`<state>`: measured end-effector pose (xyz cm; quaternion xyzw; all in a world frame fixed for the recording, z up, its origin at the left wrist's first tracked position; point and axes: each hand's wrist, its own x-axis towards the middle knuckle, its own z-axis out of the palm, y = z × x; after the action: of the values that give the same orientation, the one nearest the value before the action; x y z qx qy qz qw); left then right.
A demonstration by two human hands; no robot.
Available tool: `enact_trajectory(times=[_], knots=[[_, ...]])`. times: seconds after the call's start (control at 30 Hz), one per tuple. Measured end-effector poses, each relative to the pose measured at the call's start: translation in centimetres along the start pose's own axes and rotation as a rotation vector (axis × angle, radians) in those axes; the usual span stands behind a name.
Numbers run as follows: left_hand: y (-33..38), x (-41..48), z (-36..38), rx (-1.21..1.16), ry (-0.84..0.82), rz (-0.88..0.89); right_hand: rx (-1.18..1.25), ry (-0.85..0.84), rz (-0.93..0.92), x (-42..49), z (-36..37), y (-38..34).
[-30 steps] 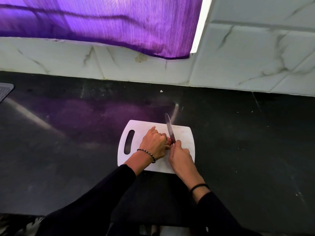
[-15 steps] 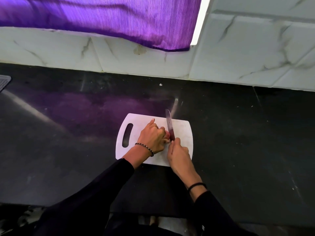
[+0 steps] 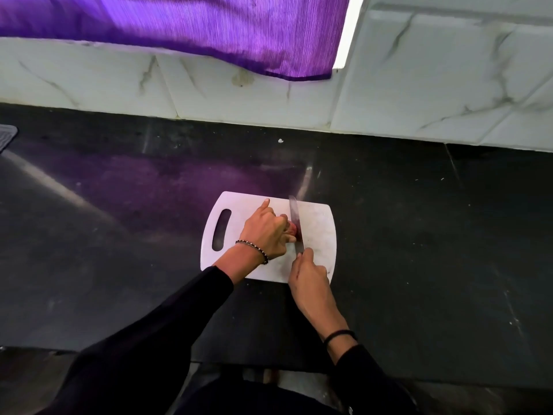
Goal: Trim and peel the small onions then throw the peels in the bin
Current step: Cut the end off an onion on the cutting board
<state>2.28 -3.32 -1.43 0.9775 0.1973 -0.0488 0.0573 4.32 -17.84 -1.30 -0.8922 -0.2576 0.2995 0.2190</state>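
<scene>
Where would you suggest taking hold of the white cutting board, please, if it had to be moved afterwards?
Probably by the oval handle slot at the left end of the cutting board, coming in from the left. That end is bare. The left hand pins a small reddish onion mid-board, and the right hand holds the knife over the right half.
</scene>
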Motion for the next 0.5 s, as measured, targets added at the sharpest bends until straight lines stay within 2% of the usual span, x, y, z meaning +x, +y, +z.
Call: enact_trajectory(times=[0.5], knots=[[-0.6, -0.5, 0.4, -0.108, 0.034, -0.034, -0.212, 0.022, -0.007, -0.9, 1.0, 0.1]])
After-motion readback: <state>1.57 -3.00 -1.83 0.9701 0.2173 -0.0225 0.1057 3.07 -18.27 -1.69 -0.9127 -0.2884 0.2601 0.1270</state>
